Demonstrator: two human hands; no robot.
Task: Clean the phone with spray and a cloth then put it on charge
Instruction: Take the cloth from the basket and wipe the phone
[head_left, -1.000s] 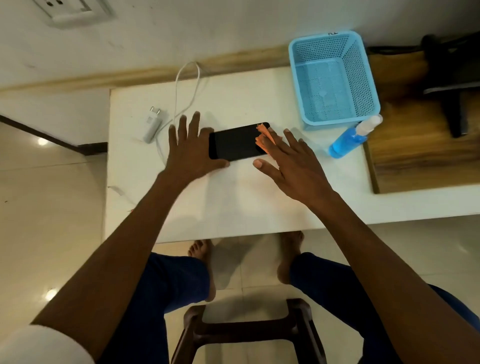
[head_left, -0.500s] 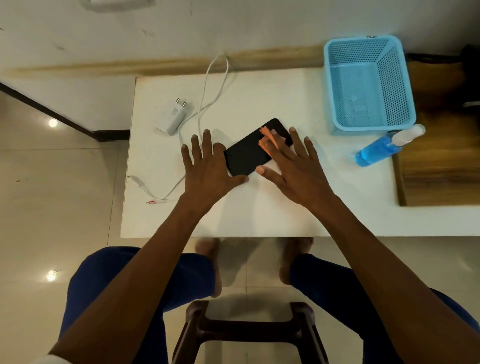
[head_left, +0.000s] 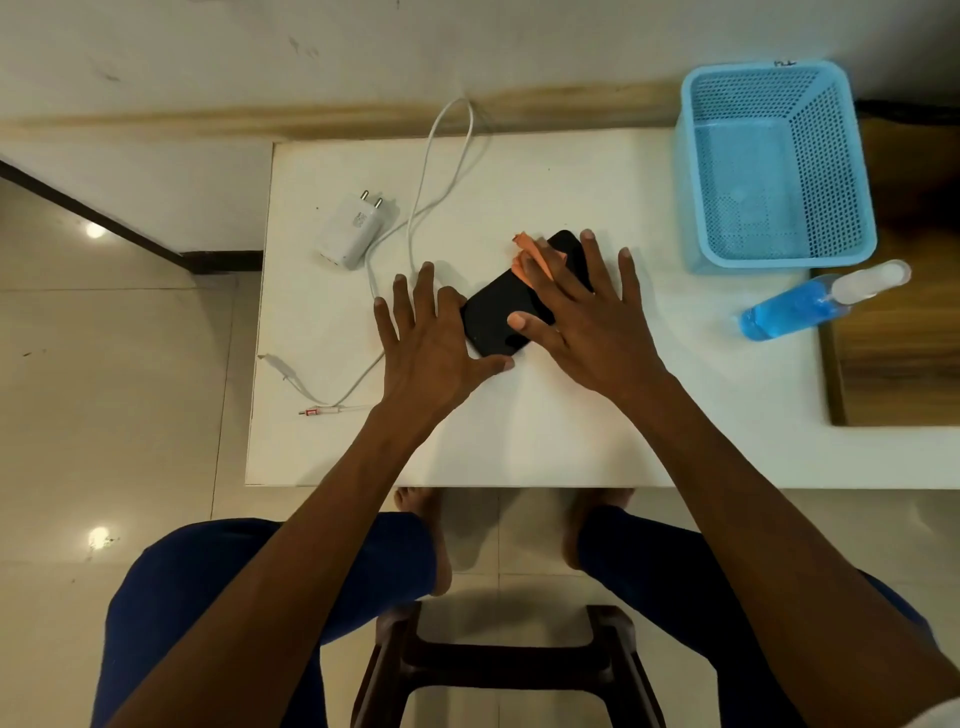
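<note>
Head view: right hand (head_left: 592, 322) presses cloth (head_left: 525, 255) on phone (head_left: 501, 312).

Dim, warm light (edges bowed).

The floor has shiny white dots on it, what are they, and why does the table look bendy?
Head view: the dots on the floor are glare, a light reflecting off glossy tiles; another sits lower. The table edges look bent because the wide-angle lens curves straight lines. The spray bottle looks slightly blurred near the edge, while the phone is sharper.
</note>
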